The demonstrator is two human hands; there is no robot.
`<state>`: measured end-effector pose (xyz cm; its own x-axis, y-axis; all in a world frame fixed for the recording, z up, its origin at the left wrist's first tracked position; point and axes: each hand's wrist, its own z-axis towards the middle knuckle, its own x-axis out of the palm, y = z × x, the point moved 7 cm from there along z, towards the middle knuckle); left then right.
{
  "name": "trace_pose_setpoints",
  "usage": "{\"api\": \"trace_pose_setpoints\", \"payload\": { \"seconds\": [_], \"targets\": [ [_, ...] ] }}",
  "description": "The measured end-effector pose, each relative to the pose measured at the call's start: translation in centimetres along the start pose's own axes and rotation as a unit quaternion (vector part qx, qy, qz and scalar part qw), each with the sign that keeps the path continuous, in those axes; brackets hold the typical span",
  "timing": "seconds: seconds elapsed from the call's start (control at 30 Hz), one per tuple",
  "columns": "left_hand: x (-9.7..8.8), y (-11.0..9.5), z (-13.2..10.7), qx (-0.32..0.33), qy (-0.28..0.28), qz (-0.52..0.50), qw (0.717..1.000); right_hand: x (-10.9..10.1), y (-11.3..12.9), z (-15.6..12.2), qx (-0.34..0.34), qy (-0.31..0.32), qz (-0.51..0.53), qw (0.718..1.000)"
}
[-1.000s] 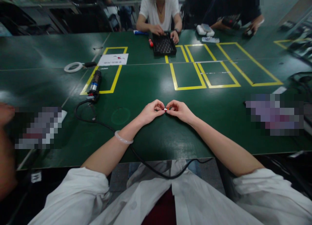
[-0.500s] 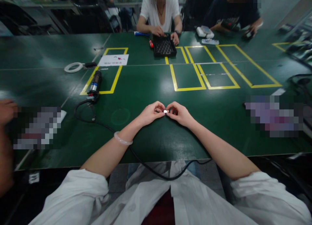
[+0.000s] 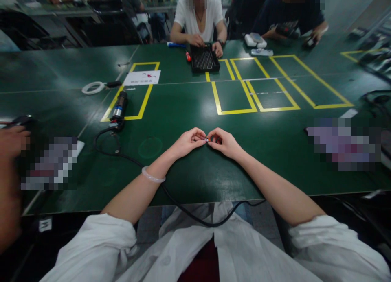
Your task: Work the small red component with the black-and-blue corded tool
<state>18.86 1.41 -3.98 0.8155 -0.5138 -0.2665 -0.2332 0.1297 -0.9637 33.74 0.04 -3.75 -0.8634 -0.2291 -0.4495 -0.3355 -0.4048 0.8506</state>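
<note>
My left hand (image 3: 192, 142) and my right hand (image 3: 225, 143) meet above the green table, fingertips pinched together. Between them is a small orange-and-black piece (image 3: 209, 139) with a shiny end; its exact kind is too small to make out. My right fingers curl round its dark part, which they mostly cover. The thumb and forefinger of my left hand close on the shiny end. A pale bangle (image 3: 152, 176) circles my left wrist. Beneath my forearms, a black cable (image 3: 195, 219) sags over the table's front edge.
On the left lie a black-and-silver cylindrical tool (image 3: 120, 106), a printed card (image 3: 143, 77) and a coiled white cable (image 3: 93, 88). Yellow tape outlines (image 3: 235, 111) mark the green table (image 3: 183, 180). Across it, a person handles a black tray (image 3: 205, 59). Another person's hand (image 3: 14, 141) is at left.
The small piece has turned between my fingers: its bright white glint has dimmed and its orange part shows more. My hands stay nearly in place. The hand at far left has shifted slightly.
</note>
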Motion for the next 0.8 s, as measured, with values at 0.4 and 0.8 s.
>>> {"api": "trace_pose_setpoints", "payload": {
  "seconds": [0.4,0.8],
  "targets": [
    [-14.1,0.6,-1.5,0.007,-0.256,0.3,0.919,0.0,-0.5,0.0,0.041,0.018,0.054,0.998],
    [-33.4,7.7,-8.8,-0.288,-0.289,0.483,0.775,0.2,-0.6,-0.1,0.053,0.028,0.05,0.997]
  ]
}}
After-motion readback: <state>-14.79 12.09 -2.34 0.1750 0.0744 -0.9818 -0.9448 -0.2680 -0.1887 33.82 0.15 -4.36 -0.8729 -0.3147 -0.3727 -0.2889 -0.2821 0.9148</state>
